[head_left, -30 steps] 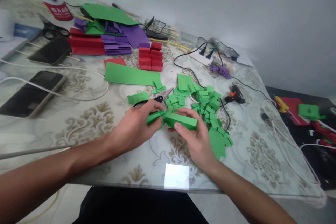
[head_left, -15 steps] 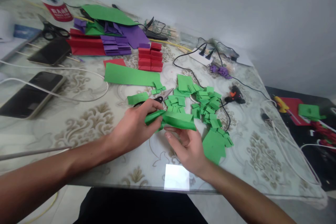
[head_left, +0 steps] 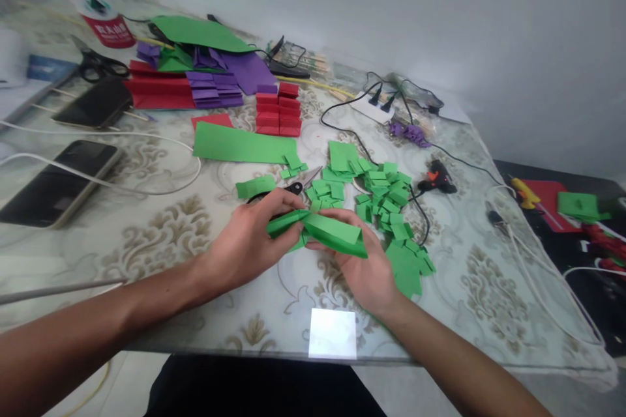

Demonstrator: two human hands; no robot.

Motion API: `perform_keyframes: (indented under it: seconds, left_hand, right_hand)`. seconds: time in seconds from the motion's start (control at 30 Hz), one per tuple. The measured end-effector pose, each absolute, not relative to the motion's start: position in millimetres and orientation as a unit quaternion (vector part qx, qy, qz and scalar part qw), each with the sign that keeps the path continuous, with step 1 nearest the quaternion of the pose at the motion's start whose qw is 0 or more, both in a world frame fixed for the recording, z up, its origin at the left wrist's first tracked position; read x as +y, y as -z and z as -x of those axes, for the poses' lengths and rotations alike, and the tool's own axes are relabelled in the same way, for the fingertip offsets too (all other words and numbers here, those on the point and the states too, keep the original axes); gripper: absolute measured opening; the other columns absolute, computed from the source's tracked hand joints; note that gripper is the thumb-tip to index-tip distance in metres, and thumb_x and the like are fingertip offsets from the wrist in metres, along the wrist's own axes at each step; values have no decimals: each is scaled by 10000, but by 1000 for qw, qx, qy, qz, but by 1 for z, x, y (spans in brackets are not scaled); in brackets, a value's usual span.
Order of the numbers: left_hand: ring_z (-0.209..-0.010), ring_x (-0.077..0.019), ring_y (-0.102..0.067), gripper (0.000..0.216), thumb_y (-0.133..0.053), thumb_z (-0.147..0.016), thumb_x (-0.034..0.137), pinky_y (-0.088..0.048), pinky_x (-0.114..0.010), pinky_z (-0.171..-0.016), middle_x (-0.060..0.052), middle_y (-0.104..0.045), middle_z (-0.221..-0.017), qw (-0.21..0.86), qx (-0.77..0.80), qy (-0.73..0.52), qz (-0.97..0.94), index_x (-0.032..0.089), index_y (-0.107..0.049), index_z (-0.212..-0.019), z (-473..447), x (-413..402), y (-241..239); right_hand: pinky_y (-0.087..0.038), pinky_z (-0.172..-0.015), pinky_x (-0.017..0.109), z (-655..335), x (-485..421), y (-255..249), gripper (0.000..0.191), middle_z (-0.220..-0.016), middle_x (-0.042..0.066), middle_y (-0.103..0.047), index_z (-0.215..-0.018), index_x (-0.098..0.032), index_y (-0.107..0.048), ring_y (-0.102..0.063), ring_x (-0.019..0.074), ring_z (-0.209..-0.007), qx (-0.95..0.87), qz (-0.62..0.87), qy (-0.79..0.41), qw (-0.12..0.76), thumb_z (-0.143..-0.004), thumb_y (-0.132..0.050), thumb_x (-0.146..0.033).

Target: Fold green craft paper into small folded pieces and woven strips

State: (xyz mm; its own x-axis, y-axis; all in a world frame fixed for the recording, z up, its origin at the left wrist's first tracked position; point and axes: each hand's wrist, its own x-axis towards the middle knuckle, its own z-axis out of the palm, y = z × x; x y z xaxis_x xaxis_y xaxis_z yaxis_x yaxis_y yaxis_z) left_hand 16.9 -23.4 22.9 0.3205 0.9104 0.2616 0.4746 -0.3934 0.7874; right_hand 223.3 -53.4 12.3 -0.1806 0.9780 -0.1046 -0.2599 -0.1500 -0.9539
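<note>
A folded strip of green paper [head_left: 335,232] is held up between both hands, over the near middle of the table. My left hand [head_left: 254,228] pinches its left part between thumb and fingers. Around the strip's right part, my right hand [head_left: 364,264] is closed, with fingers behind the paper and the thumb hidden. Just beyond my left hand lie black-handled scissors [head_left: 296,187], blades pointing away to the right, their handles partly covered by the hand. Small cut green paper pieces [head_left: 386,189] lie heaped beyond and beside my right hand.
A long green paper sheet [head_left: 244,143] and folded red paper pieces [head_left: 278,111] lie farther back. Phones [head_left: 59,182] and white cables are at the left. A glue gun [head_left: 437,177] and a power strip [head_left: 374,106] with black cords lie to the right.
My right hand has shifted up and around the strip; its fingers now reach behind the paper, and the strip's right end tilts lower. My left hand keeps its pinch.
</note>
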Motion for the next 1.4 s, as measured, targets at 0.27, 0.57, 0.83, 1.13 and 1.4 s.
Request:
perform_keyframes:
  seconds: [0.27, 0.57, 0.83, 1.13, 1.4]
  left_hand:
    - [-882, -208, -792, 219, -670, -924, 145, -591, -300, -755, 17, -810, -968, 295, 473, -354, -751, 255, -600, -1100, -17, -21, -21]
    - [-869, -195, -785, 234, -665, -914, 131, -575, -292, -760, 25, -805, -969, 296, 478, -347, -751, 252, -604, -1105, -16, -21, -21]
    - [-853, -218, -780, 197, -694, -908, 198, -586, -319, -748, 21, -806, -949, 316, 481, -344, -742, 265, -610, -1073, -17, -19, -21]
    - [-916, -223, -772, 268, -724, -840, 147, -602, -314, -792, 10, -799, -974, 388, 486, -348, -701, 242, -645, -1078, -16, -16, -22]
    - [-899, -230, -788, 240, -717, -811, 128, -639, -317, -794, 10, -811, -942, 407, 474, -362, -692, 243, -659, -1013, -18, -15, -28]
  right_hand:
    - [-522, -1086, 521, -228, -55, -19, 326, -1192, 87, -740, -1013, -266, -715, -703, 314, -1145, -449, 403, -584, 543, -921, -703, -579]
    - [-543, -1025, 448, -228, -61, -17, 209, -1263, 96, -712, -1074, -275, -715, -657, 278, -1207, -532, 364, -551, 529, -912, -777, -393]
    - [-562, -1039, 493, -224, -63, -21, 203, -1270, 112, -698, -1061, -261, -715, -669, 286, -1183, -560, 369, -527, 522, -901, -793, -357]
    - [-530, -1084, 497, -228, -64, -19, 300, -1319, 123, -645, -1122, -276, -751, -606, 314, -1278, -600, 352, -522, 493, -890, -805, -458]
    - [-528, -1089, 438, -224, -54, -19, 174, -1180, 53, -741, -1076, -285, -745, -677, 244, -1186, -516, 455, -554, 469, -971, -721, -423]
